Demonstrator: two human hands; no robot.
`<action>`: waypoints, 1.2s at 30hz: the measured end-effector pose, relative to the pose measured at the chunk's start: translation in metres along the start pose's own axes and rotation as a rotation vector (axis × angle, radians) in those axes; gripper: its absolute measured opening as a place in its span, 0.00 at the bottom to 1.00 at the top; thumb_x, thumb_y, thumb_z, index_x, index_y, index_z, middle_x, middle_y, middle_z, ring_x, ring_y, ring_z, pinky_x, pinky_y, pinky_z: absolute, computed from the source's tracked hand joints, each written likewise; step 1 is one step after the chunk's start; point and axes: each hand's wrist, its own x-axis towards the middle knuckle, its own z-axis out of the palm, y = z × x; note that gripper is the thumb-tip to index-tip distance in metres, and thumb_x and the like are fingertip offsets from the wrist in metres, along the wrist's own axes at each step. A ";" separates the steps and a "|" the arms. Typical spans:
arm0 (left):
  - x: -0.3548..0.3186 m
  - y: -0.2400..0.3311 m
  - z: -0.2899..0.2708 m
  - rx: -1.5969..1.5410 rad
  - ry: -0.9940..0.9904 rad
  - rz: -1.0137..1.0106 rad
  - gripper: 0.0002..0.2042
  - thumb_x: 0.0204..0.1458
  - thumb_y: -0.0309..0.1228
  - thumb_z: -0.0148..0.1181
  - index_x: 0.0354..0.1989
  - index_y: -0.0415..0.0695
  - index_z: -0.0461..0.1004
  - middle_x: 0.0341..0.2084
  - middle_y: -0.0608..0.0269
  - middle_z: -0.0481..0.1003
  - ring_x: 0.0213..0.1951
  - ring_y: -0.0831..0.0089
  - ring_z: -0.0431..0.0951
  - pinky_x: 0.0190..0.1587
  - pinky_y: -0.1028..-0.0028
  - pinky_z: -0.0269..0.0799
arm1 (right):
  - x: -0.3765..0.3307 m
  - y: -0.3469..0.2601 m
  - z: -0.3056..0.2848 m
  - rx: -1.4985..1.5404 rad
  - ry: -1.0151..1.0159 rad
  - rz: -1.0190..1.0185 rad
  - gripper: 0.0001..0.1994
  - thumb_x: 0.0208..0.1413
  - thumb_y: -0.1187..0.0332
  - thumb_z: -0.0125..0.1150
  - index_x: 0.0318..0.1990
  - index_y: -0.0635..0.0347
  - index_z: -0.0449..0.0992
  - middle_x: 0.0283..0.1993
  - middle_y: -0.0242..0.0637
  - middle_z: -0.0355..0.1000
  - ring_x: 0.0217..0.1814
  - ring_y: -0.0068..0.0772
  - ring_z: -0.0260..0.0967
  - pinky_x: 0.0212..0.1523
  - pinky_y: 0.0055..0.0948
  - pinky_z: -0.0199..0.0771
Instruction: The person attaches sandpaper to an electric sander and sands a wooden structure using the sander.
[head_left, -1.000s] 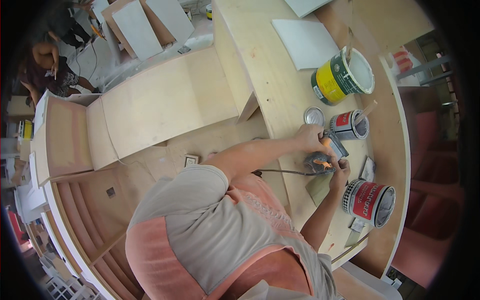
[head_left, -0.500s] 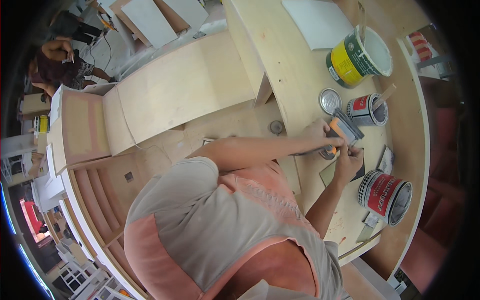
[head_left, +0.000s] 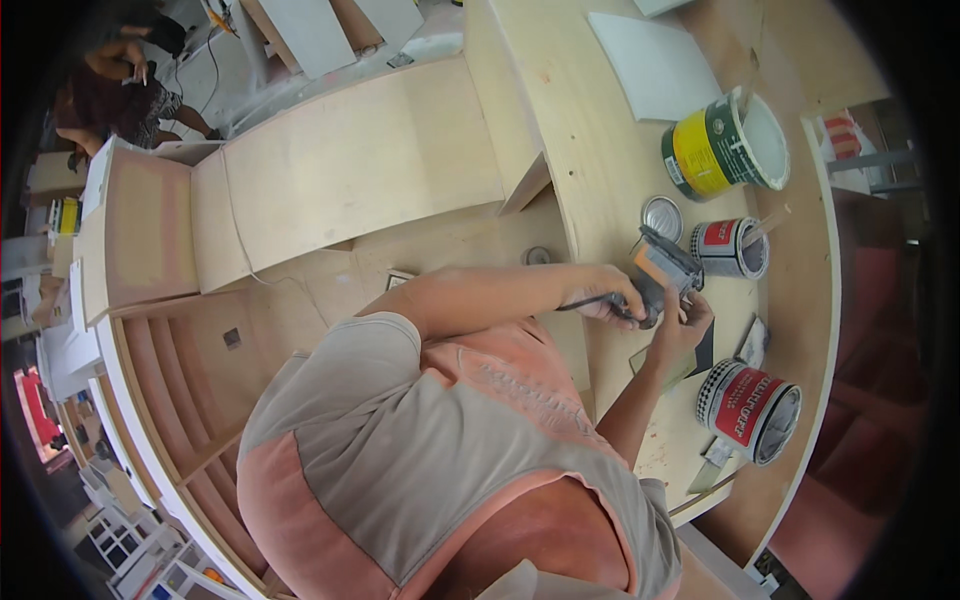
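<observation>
An orange-and-dark-grey power sander [head_left: 660, 268] is held above the pale wooden worktop [head_left: 590, 215], tilted on its side. My left hand [head_left: 603, 296] wraps round its dark body at the end where a black cord [head_left: 582, 303] comes out. The fingers of my right hand [head_left: 684, 324] are pinched at the edge of the sander's base; what lies between them is too small to make out. Under and beside the right hand lie a dark flat sheet [head_left: 706, 346] and a greenish one. Close to the sander's far end are a round metal lid [head_left: 662, 218] and a small red-labelled can [head_left: 728, 247] with a stick in it.
A green-and-yellow bucket [head_left: 712, 150] and a white panel [head_left: 655, 65] stand farther up the worktop. Nearer is a larger red can [head_left: 745, 405], beside a scraper-like tool [head_left: 714, 460]. A raised wooden wall [head_left: 822, 300] edges the right side. Another person [head_left: 110, 95] is at far left.
My left hand has shifted from the sander's upper side to its cord end. The sander has turned slightly, and my right hand stays at its base. The whole view has shifted a little.
</observation>
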 end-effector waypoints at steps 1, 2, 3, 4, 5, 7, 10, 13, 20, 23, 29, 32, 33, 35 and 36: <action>-0.004 -0.002 0.001 -0.002 -0.008 0.012 0.15 0.43 0.23 0.64 0.40 0.35 0.71 0.36 0.56 0.74 0.38 0.69 0.77 0.40 0.75 0.77 | 0.003 0.004 -0.005 -0.005 -0.003 -0.013 0.22 0.50 0.66 0.68 0.49 0.64 0.67 0.46 0.40 0.68 0.47 0.29 0.66 0.44 0.27 0.67; -0.009 -0.004 -0.001 0.097 0.029 -0.004 0.15 0.42 0.23 0.64 0.40 0.35 0.71 0.36 0.57 0.74 0.37 0.71 0.76 0.38 0.75 0.76 | 0.006 0.011 -0.007 0.183 -0.003 0.092 0.25 0.51 0.64 0.66 0.53 0.65 0.64 0.49 0.43 0.67 0.52 0.31 0.64 0.48 0.29 0.67; -0.012 -0.004 -0.004 0.197 0.067 -0.020 0.16 0.41 0.22 0.64 0.40 0.35 0.71 0.35 0.57 0.74 0.35 0.72 0.76 0.35 0.75 0.76 | 0.009 0.022 -0.010 0.372 -0.004 0.198 0.28 0.53 0.62 0.64 0.57 0.66 0.61 0.52 0.46 0.66 0.57 0.34 0.63 0.52 0.32 0.66; -0.012 0.000 -0.013 0.479 0.064 -0.127 0.18 0.37 0.19 0.63 0.41 0.37 0.71 0.33 0.61 0.72 0.31 0.76 0.74 0.28 0.77 0.71 | 0.015 0.039 -0.016 0.463 -0.146 0.273 0.31 0.56 0.60 0.59 0.61 0.67 0.56 0.56 0.48 0.64 0.62 0.38 0.60 0.56 0.35 0.64; -0.014 -0.004 -0.017 0.481 0.057 -0.121 0.18 0.37 0.19 0.63 0.41 0.37 0.71 0.33 0.61 0.72 0.31 0.76 0.74 0.28 0.77 0.71 | 0.017 0.047 -0.019 0.459 -0.144 0.265 0.31 0.56 0.60 0.59 0.61 0.67 0.56 0.56 0.48 0.64 0.62 0.38 0.60 0.56 0.35 0.64; -0.024 -0.014 -0.020 0.576 -0.003 -0.034 0.22 0.35 0.17 0.62 0.44 0.40 0.71 0.29 0.65 0.70 0.29 0.79 0.71 0.25 0.78 0.66 | 0.017 0.056 -0.021 0.670 -0.460 0.425 0.28 0.56 0.61 0.56 0.60 0.66 0.58 0.56 0.47 0.64 0.60 0.38 0.61 0.57 0.35 0.64; -0.030 -0.003 -0.015 0.772 -0.113 -0.014 0.24 0.36 0.18 0.62 0.48 0.43 0.71 0.27 0.68 0.68 0.28 0.79 0.70 0.26 0.78 0.66 | 0.017 0.052 -0.016 0.692 -0.494 0.414 0.29 0.54 0.66 0.56 0.62 0.69 0.57 0.57 0.45 0.65 0.58 0.37 0.64 0.57 0.33 0.64; -0.038 0.006 -0.014 0.837 -0.171 -0.009 0.23 0.38 0.18 0.61 0.48 0.42 0.71 0.27 0.68 0.68 0.28 0.79 0.70 0.27 0.78 0.67 | 0.017 0.018 -0.014 0.674 -0.497 0.509 0.33 0.50 0.70 0.58 0.63 0.72 0.56 0.57 0.45 0.65 0.56 0.36 0.65 0.56 0.32 0.64; -0.030 0.000 0.009 0.722 -0.143 0.021 0.11 0.44 0.34 0.66 0.31 0.40 0.77 0.22 0.69 0.72 0.28 0.79 0.70 0.30 0.76 0.64 | -0.032 -0.057 -0.023 -0.088 -0.114 0.172 0.37 0.44 0.70 0.66 0.61 0.78 0.57 0.51 0.53 0.69 0.49 0.38 0.70 0.51 0.32 0.68; -0.044 0.002 0.020 0.524 -0.051 -0.123 0.19 0.46 0.48 0.66 0.28 0.42 0.77 0.19 0.70 0.72 0.26 0.78 0.70 0.30 0.77 0.64 | -0.051 -0.049 -0.022 -0.555 -0.083 -0.082 0.37 0.45 0.66 0.69 0.61 0.76 0.59 0.50 0.52 0.70 0.46 0.31 0.71 0.42 0.26 0.72; -0.052 -0.017 0.007 0.618 0.306 -0.074 0.27 0.46 0.49 0.66 0.40 0.33 0.76 0.32 0.60 0.76 0.31 0.74 0.74 0.32 0.74 0.69 | -0.102 -0.042 0.010 -0.328 -0.026 0.007 0.29 0.52 0.64 0.64 0.59 0.68 0.63 0.56 0.52 0.66 0.50 0.37 0.69 0.47 0.31 0.71; -0.051 -0.029 -0.023 0.646 0.330 0.067 0.27 0.46 0.45 0.67 0.44 0.30 0.74 0.33 0.55 0.77 0.34 0.71 0.76 0.36 0.73 0.73 | -0.111 -0.020 0.015 0.055 0.103 0.226 0.28 0.53 0.69 0.63 0.59 0.69 0.59 0.56 0.52 0.64 0.45 0.33 0.70 0.40 0.29 0.74; -0.056 -0.025 -0.019 0.596 0.291 0.116 0.28 0.46 0.43 0.68 0.47 0.29 0.72 0.32 0.54 0.77 0.35 0.71 0.76 0.38 0.74 0.73 | -0.115 -0.014 0.018 0.125 0.137 0.214 0.29 0.53 0.70 0.64 0.59 0.70 0.58 0.55 0.53 0.64 0.43 0.32 0.70 0.38 0.28 0.75; -0.061 -0.016 -0.009 0.761 0.410 0.245 0.31 0.46 0.44 0.67 0.49 0.27 0.68 0.32 0.52 0.76 0.34 0.67 0.77 0.37 0.71 0.74 | -0.109 -0.026 0.021 0.237 0.176 0.311 0.31 0.52 0.72 0.65 0.59 0.75 0.56 0.55 0.56 0.63 0.42 0.31 0.71 0.36 0.27 0.77; -0.061 -0.013 -0.005 0.907 0.547 0.404 0.34 0.46 0.44 0.67 0.51 0.25 0.65 0.32 0.50 0.75 0.33 0.63 0.78 0.36 0.69 0.74 | -0.108 -0.026 0.018 0.294 0.186 0.348 0.31 0.52 0.72 0.65 0.58 0.75 0.56 0.52 0.54 0.65 0.39 0.30 0.72 0.35 0.27 0.77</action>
